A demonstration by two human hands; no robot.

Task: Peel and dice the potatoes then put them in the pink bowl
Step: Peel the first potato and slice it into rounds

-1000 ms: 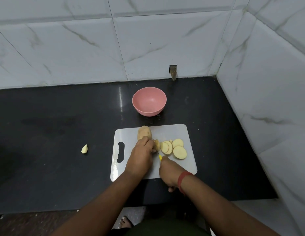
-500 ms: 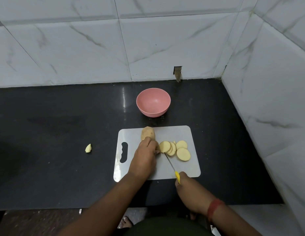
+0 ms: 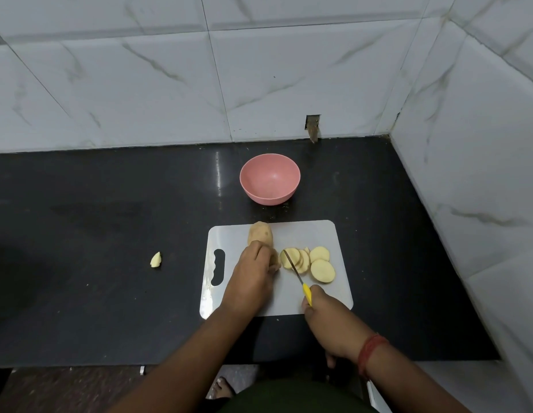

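A stray potato piece [image 3: 155,259] lies left on my table [image 3: 80,293]. My left hand [image 3: 253,278] pins the potato [image 3: 260,233] on the board [image 3: 319,234]; my right hand [image 3: 328,320] grips the knife [image 3: 295,271] beside the slices [image 3: 307,260]. The unpeeled round potato could roll, bringing the blade onto my fingertips. The pink bowl [image 3: 269,178] sits behind.

You are facing a corner where two walls of white, grey-veined marble tiles [image 3: 158,93] meet above a glossy black desk [image 3: 95,222]. A small rectangular hole [image 3: 312,124] is cut in the back wall just above the desk. Below the desk's front edge, dark speckled floor [image 3: 65,389] shows.
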